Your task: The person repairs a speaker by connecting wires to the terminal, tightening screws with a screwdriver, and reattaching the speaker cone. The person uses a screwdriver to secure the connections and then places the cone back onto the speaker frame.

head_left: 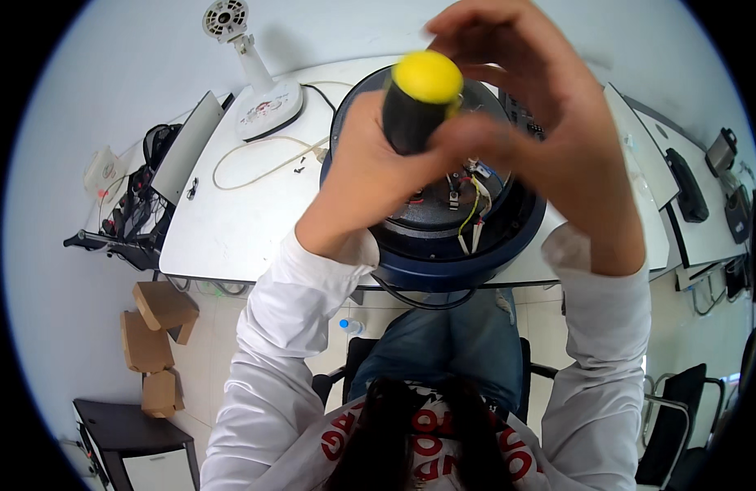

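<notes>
My left hand (366, 164) is closed around the thick handle of a screwdriver (415, 114), black with a yellow end cap. The handle stands upright, and its lower part is hidden by my hands. My right hand (550, 106), blurred by motion, is beside the handle with its fingers curved and apart from the thumb. Below both hands is a round dark-blue appliance housing (456, 277), opened to show its inside. Within it are yellow-green and white wires (474, 221) and small metal terminals. My hands cover much of its far part.
Small dark screws (299, 169) lie on the white table (222, 217), left of the housing, near a pale cable (231, 182). A white fan-like stand (267, 106) is at the back left. Cardboard boxes (149, 340) and a bottle (352, 326) are on the floor.
</notes>
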A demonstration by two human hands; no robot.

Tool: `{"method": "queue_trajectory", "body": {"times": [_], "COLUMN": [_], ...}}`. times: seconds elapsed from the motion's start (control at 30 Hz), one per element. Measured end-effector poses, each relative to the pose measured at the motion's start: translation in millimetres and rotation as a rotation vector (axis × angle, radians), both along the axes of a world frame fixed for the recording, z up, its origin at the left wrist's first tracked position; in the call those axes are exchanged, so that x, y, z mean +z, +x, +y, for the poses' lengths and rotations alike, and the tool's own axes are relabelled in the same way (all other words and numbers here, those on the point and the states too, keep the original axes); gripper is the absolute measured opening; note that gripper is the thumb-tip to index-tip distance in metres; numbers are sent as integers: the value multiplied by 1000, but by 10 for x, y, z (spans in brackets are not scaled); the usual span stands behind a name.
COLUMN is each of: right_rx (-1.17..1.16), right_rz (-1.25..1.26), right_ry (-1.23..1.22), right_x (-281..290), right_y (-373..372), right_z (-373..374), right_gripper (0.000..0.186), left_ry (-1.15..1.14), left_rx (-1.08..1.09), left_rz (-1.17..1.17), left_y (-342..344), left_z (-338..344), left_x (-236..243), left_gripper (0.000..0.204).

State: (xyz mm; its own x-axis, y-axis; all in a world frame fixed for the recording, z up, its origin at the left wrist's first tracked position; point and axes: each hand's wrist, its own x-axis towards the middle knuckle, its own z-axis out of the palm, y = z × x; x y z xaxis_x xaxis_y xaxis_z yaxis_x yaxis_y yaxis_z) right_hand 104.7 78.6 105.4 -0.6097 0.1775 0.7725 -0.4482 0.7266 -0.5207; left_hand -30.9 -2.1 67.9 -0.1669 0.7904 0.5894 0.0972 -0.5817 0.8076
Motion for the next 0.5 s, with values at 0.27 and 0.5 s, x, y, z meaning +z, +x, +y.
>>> {"method": "queue_trajectory", "body": {"times": [0.27, 0.5], "right_rx": [-655, -696], "right_rz": [-377, -574], "right_ry": [-64, -16], "right_x": [-606, -888], "right_y": [36, -479], "right_z": [1248, 1549], "right_gripper": [63, 64], "left_ry": [231, 537], "left_rx": [-9, 159], "left_rz": [-161, 198], "left_y": [-158, -133], "left_z": [-101, -282], "left_x": [-132, -188], "left_gripper": [24, 21]}}
